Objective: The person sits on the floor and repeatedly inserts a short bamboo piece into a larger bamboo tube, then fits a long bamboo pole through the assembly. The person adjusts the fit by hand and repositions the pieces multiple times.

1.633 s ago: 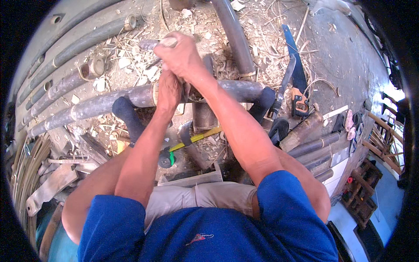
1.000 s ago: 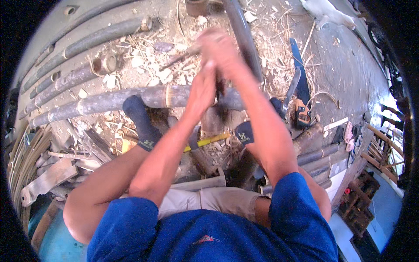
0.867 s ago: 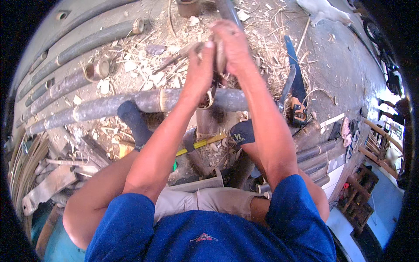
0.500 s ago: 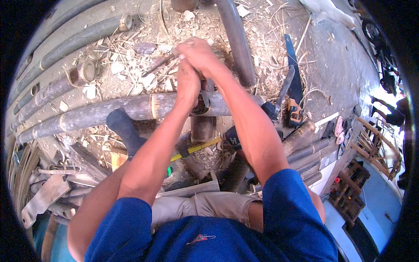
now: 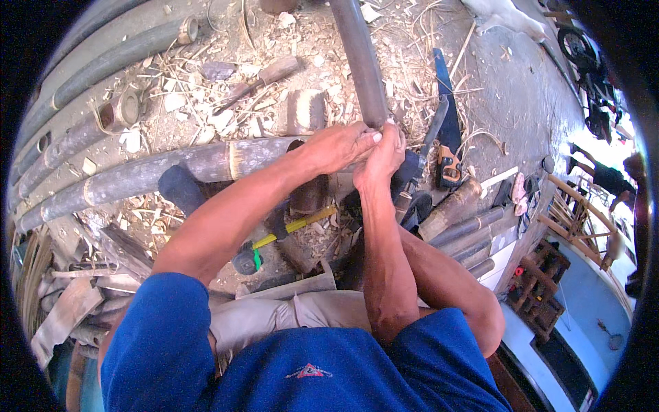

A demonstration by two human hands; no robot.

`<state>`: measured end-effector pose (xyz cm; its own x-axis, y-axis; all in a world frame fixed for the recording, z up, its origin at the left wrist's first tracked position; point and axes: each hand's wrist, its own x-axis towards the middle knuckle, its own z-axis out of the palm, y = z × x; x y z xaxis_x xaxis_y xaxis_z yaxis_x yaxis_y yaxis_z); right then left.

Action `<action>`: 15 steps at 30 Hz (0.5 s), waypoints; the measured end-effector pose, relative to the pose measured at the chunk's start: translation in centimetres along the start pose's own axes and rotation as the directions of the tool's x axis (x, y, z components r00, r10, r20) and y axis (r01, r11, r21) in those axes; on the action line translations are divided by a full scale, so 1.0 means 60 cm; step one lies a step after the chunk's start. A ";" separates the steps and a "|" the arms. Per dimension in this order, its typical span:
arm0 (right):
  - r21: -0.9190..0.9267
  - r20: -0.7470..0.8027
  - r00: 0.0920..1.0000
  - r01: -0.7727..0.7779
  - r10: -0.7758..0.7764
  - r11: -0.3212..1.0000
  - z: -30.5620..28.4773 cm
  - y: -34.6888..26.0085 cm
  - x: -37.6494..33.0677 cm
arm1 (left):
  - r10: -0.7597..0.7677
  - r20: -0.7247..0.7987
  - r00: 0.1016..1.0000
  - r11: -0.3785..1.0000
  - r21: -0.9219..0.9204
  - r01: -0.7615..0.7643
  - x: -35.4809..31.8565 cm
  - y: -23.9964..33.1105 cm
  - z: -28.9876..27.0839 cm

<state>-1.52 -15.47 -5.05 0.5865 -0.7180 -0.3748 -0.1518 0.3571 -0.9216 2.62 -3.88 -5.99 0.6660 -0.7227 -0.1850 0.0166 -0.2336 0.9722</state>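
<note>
Littered floor (image 5: 511, 103) — left hand (image 5: 340, 145), right hand (image 5: 383, 156) meet at near end of dark tube (image 5: 360, 65) — whether clamped, cannot tell.

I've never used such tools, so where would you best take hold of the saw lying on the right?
Probably by its orange-and-black handle, coming from the person's near side with the right hand: the handle end faces the person, while the dark blade points away. Stay clear of the knife-like tool close on its left.

Bright daylt, far R blown out; shirt (image 5: 274, 364) grainy; fisheye bends long pole (image 5: 130, 180), corners blk.
</note>
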 end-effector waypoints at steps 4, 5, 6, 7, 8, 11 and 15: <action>0.147 0.125 0.990 -0.084 0.066 0.986 0.044 0.016 0.020 | -0.317 0.070 0.946 0.932 -0.162 0.325 0.005 -0.001 -0.042; 0.156 0.158 0.983 -0.119 0.094 0.981 0.073 0.023 0.031 | -0.330 -0.017 0.944 0.926 -0.199 0.321 0.002 -0.004 -0.058; 0.152 0.243 0.967 -0.112 0.072 0.982 0.108 0.032 0.041 | -0.337 -0.063 0.939 0.916 -0.250 0.312 -0.002 -0.009 -0.079; 0.142 0.332 0.942 -0.106 0.053 0.984 0.141 0.040 0.050 | -0.368 -0.128 0.921 0.899 -0.301 0.318 -0.009 -0.014 -0.097; 0.074 0.510 0.842 -0.246 0.175 0.966 0.167 0.043 0.058 | -0.257 -0.356 0.898 0.957 -0.223 0.185 -0.021 -0.017 -0.106; -0.226 0.736 0.541 -0.370 0.407 0.901 0.224 0.053 0.045 | -0.481 -0.519 0.707 0.871 -0.372 0.319 -0.069 -0.014 -0.099; -0.453 0.821 0.226 -0.299 0.523 0.840 0.262 0.050 0.010 | -0.462 -0.691 0.556 0.878 -0.445 0.177 -0.114 0.014 -0.062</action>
<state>10.88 -5.44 -6.47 0.7069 0.5151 -0.4847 -0.6630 0.2439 -0.7078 0.88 3.30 -3.37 0.8777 0.1561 -0.4530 0.4643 -0.0439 0.8846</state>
